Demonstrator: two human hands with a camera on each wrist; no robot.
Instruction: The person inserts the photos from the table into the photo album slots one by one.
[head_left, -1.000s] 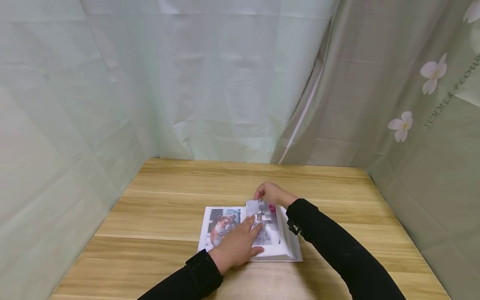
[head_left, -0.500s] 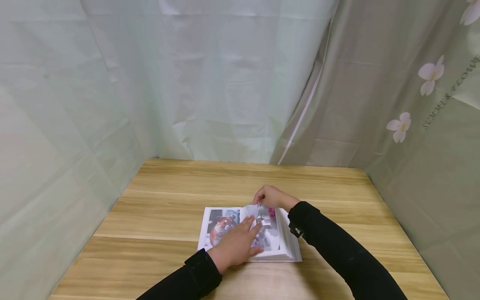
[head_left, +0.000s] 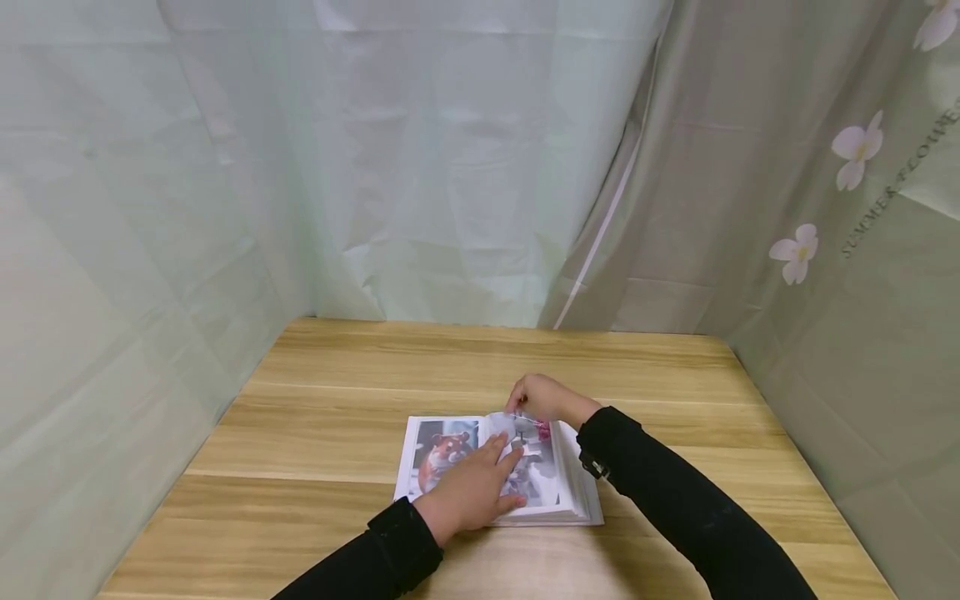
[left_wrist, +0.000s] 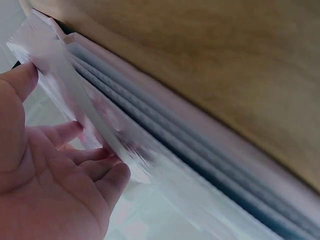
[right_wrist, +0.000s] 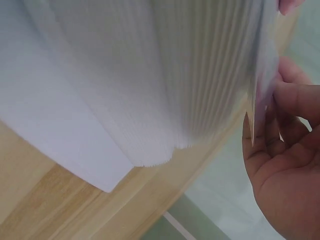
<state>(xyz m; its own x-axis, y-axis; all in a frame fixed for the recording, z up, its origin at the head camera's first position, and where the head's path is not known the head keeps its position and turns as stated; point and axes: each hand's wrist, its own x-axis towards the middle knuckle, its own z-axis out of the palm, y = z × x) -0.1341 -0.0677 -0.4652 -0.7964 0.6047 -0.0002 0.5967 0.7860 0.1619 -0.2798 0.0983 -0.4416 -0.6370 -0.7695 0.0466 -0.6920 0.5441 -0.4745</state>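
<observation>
An open photo album (head_left: 570,504) lies on the table. Its left page bears a picture of a reddish-brown animal (head_left: 447,454). On the right page is a greyish photo (head_left: 536,475) with a pink patch near its top. My left hand (head_left: 471,492) rests on that page, fingers spread across the photo's left side; in the left wrist view its fingertips touch the shiny page surface. At the page's top edge, my right hand (head_left: 546,396) pinches the photo's upper edge between thumb and fingers. The right wrist view shows the thin pinched sheet (right_wrist: 262,75) beside the stacked pages.
A wood-grain table (head_left: 337,400) carries the album near its front middle. Pale curtains (head_left: 465,167) hang behind and at both sides, with printed flowers (head_left: 795,254) on the right one. The album's thick page stack (right_wrist: 190,100) shows in the right wrist view.
My right hand has come down slightly toward the album, and the photo's top edge has sunk with it toward the page's top. The left hand stays in place.
</observation>
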